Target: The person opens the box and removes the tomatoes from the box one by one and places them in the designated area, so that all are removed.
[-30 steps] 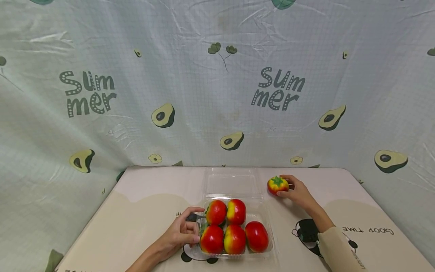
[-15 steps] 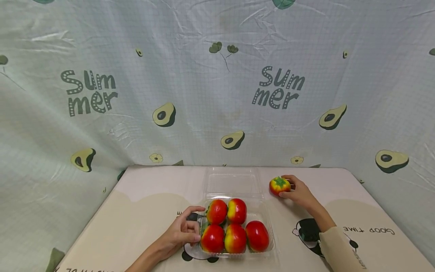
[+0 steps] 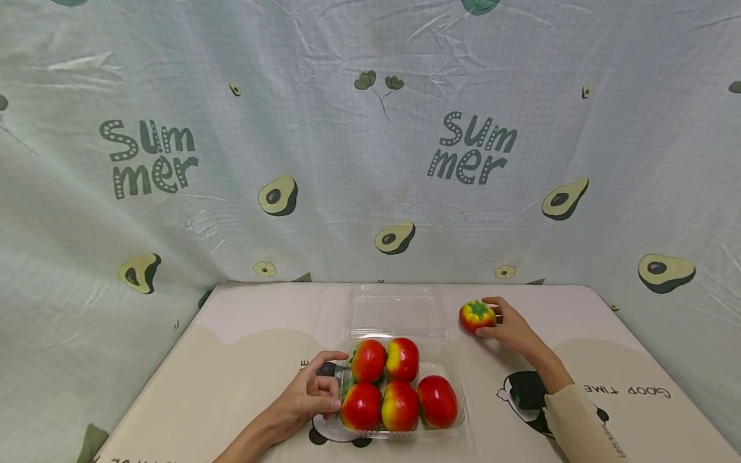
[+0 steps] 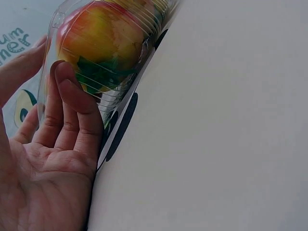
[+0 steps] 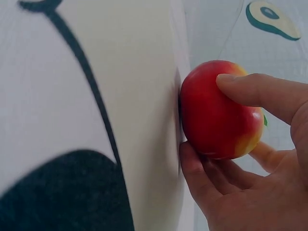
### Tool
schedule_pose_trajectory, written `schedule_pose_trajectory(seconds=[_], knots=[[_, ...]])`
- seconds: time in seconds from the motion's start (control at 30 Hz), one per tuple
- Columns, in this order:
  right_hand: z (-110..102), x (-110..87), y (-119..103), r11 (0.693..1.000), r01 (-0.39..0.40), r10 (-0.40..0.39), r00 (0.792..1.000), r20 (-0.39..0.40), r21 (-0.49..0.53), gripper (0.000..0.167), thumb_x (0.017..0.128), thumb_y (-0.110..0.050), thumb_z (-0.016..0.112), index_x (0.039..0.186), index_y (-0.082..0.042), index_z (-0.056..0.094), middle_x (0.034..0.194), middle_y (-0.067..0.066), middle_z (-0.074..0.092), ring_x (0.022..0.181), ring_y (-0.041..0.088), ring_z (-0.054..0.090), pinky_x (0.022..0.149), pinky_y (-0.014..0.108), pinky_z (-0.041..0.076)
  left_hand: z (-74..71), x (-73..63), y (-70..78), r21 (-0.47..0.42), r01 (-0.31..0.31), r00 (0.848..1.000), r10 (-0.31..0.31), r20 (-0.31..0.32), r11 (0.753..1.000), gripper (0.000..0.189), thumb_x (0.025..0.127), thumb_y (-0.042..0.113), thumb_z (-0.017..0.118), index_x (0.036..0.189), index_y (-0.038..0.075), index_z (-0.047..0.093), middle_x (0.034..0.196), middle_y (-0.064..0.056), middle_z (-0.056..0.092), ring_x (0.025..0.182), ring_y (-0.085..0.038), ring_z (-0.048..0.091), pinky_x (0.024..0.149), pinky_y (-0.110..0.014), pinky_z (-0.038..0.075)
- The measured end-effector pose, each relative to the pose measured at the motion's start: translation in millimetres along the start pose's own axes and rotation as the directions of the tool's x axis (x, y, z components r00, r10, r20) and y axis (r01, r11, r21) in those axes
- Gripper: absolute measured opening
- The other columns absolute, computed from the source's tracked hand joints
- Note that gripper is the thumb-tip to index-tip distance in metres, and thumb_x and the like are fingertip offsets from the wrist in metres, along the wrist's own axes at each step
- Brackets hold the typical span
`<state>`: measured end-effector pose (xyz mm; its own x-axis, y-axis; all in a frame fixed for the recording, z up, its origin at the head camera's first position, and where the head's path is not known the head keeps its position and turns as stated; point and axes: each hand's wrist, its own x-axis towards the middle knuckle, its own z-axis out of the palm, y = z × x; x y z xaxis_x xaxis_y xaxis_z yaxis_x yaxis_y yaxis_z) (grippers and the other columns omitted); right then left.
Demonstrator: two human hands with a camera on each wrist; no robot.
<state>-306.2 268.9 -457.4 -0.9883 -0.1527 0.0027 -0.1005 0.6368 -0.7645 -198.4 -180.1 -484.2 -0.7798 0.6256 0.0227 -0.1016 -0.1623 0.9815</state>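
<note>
My right hand [image 3: 511, 331] holds a red and yellow tomato [image 3: 477, 316] with a green star-shaped top, right of the box's lid. In the right wrist view the thumb lies on the tomato's side and the fingers curl under it, close against the tabletop. A clear plastic container [image 3: 460, 427] holds several similar tomatoes, with a gap at its far right corner. At its left wall, my left hand [image 3: 303, 399] grips the edge, index finger and thumb spread along the rim. The left wrist view shows its bent fingers against the wall beside a tomato [image 4: 101, 41].
The container's clear lid [image 3: 396, 312] lies folded back behind it. A black object [image 3: 525, 391] sits near my right forearm on the printed table [image 3: 243, 360]. A sheet [image 3: 336, 128] with avocado prints hangs behind the table's far edge.
The tomato in my right hand has shifted slightly to the right. My left hand and the container stay as they were.
</note>
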Motion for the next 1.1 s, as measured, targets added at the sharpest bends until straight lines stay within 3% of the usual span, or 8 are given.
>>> schedule_pose_trajectory(seconds=[1.1], knots=[[-1.4, -2.4, -3.1, 1.0, 0.008, -0.007, 1.0, 0.02, -0.028, 0.076, 0.091, -0.022, 0.077, 0.151, 0.0, 0.036, 0.15, 0.033, 0.044, 0.133, 0.051, 0.048, 0.111, 0.065, 0.043, -0.3, 0.5, -0.5, -0.007, -0.004, 1.0, 0.004, 0.005, 1.0, 0.07, 0.096, 0.003, 0.06, 0.154, 0.006, 0.021, 0.083, 0.006, 0.066, 0.073, -0.008, 0.059, 0.073, -0.021, 0.055]])
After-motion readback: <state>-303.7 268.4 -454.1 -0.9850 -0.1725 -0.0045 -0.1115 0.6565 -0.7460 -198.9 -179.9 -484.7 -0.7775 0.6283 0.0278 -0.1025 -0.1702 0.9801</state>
